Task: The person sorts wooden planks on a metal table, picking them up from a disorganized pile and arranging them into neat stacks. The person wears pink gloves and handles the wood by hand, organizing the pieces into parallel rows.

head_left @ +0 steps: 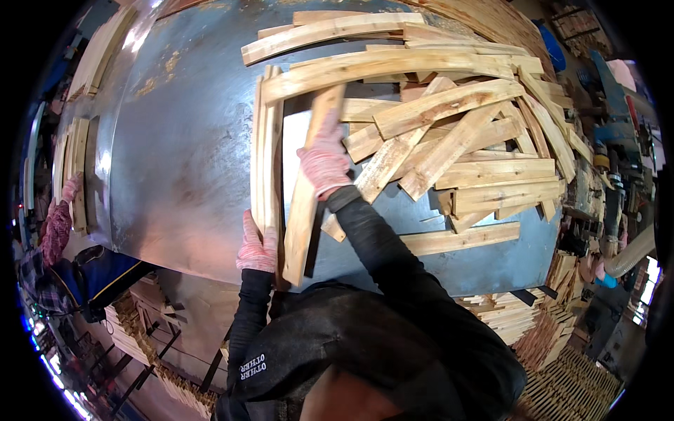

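Note:
My right hand (325,160), in a pink and white knit glove, is closed around a wooden board (302,221) that is slightly blurred. The board slants along the right side of a row of narrow wooden boards (264,165) lying lengthwise to me. At the near end of this row, my left hand (258,245), gloved alike, grips the boards with its fingers along their left side. To the right of my right hand spreads a jumbled pile of loose wooden boards (460,109). One long board (386,67) of the pile reaches across the far end of the row.
The metal table (182,154) carries the boards. At far left, a person's gloved hand (70,188) touches another board stack (78,158). More stacked wood (512,319) stands below the table's near right edge. Machinery (607,175) stands at right.

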A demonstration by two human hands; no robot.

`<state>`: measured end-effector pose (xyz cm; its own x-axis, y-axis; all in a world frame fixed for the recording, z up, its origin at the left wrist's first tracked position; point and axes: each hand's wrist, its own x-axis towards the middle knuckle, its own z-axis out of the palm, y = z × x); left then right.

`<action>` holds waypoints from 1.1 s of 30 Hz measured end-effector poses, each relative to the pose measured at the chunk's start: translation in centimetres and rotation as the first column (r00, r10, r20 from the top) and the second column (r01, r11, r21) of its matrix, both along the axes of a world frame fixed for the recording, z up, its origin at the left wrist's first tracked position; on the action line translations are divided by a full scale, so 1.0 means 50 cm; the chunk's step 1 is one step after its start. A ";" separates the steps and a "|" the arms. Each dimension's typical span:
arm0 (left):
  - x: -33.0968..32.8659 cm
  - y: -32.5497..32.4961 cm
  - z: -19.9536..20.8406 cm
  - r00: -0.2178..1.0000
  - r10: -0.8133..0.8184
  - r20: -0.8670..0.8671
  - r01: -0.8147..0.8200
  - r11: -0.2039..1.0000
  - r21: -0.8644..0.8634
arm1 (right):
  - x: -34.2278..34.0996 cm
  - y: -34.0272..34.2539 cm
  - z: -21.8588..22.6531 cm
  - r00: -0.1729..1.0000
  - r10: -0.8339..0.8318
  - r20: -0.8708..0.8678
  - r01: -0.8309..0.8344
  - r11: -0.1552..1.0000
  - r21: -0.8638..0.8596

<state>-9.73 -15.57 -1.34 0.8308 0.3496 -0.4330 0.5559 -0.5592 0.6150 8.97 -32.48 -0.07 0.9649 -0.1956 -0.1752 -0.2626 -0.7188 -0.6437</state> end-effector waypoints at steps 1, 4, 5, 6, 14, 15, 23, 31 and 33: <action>0.001 0.011 -0.008 0.998 0.067 0.020 -0.064 0.993 -0.100 | -0.006 0.040 -0.005 0.994 0.106 0.014 -0.104 0.990 -0.093; 0.025 -0.070 0.036 0.974 -0.227 0.005 0.212 0.918 0.334 | -0.033 0.084 -0.023 0.807 0.586 -0.078 -0.590 0.805 -0.061; 0.031 -0.084 0.037 0.965 -0.226 -0.131 0.262 0.844 0.467 | -0.023 0.076 -0.012 0.678 0.730 -0.088 -0.729 0.683 0.039; 0.028 -0.087 0.021 0.981 -0.173 -0.093 0.196 0.858 0.475 | 0.025 0.048 0.000 0.608 0.790 -0.081 -0.789 0.612 0.049; 0.021 -0.092 0.003 0.979 -0.201 -0.022 0.172 0.774 0.609 | 0.424 -0.268 0.019 0.534 0.836 -0.129 -0.654 0.311 -0.690; 0.031 -0.091 0.009 0.982 -0.187 -0.016 0.161 0.799 0.580 | 0.415 -0.264 0.016 0.552 0.830 -0.082 -0.625 0.346 -0.700; 0.083 -0.009 0.030 0.996 -0.043 0.079 0.001 0.888 0.461 | 0.166 -0.171 0.068 0.791 0.605 -0.094 -0.599 0.796 0.086; 0.134 0.018 0.020 1.000 0.017 -0.014 -0.010 0.919 0.393 | -0.113 0.089 -0.046 0.408 0.862 -0.302 -0.884 0.456 0.106; 0.125 0.029 0.016 0.999 -0.006 -0.051 0.024 0.929 0.370 | -0.019 0.033 -0.035 0.453 0.877 -0.158 -0.876 0.405 -0.262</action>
